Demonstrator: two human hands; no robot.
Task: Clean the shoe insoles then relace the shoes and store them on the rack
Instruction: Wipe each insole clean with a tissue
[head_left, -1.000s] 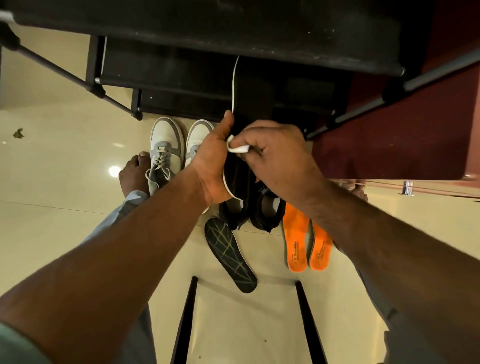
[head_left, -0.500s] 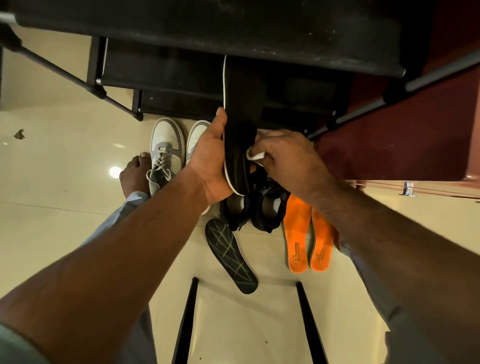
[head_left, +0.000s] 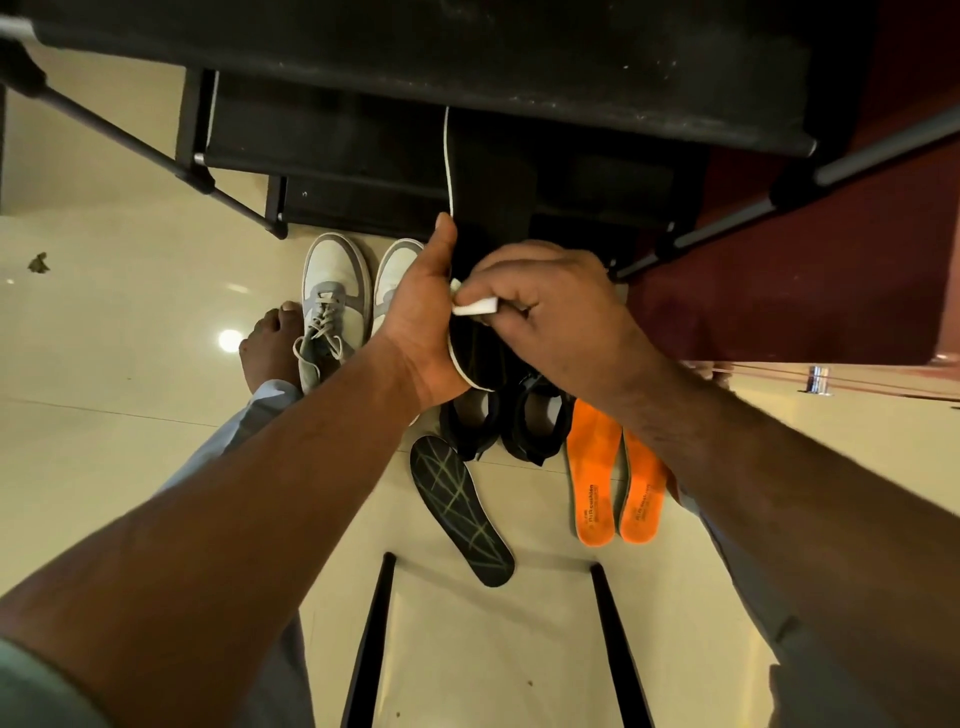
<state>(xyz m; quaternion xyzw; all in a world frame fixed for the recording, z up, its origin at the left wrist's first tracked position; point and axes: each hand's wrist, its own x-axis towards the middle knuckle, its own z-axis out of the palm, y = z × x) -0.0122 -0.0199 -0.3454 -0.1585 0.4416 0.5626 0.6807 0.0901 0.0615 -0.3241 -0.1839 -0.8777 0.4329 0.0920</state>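
Observation:
My left hand (head_left: 421, 322) grips a black insole (head_left: 488, 208) with a white edge, held lengthwise out in front of me. Against its surface my right hand (head_left: 550, 306) pinches a small white wipe (head_left: 475, 306). On the floor below lie a second black insole (head_left: 460, 509) with pale lines and two orange insoles (head_left: 592, 473). A pair of black shoes (head_left: 524, 421) stands between them, partly hidden by my hands. A pair of grey-white laced sneakers (head_left: 335, 301) stands to the left.
The black shoe rack (head_left: 467, 62) with fabric shelves fills the top of the view, its metal legs angling down at both sides. My bare foot (head_left: 270, 348) rests left of the sneakers. A dark red wall (head_left: 810, 249) is at right. Two black bars (head_left: 369, 644) frame the floor near me.
My right hand with the wipe slid down the insole half a second ago and has now come back up toward its middle. My left hand keeps its hold.

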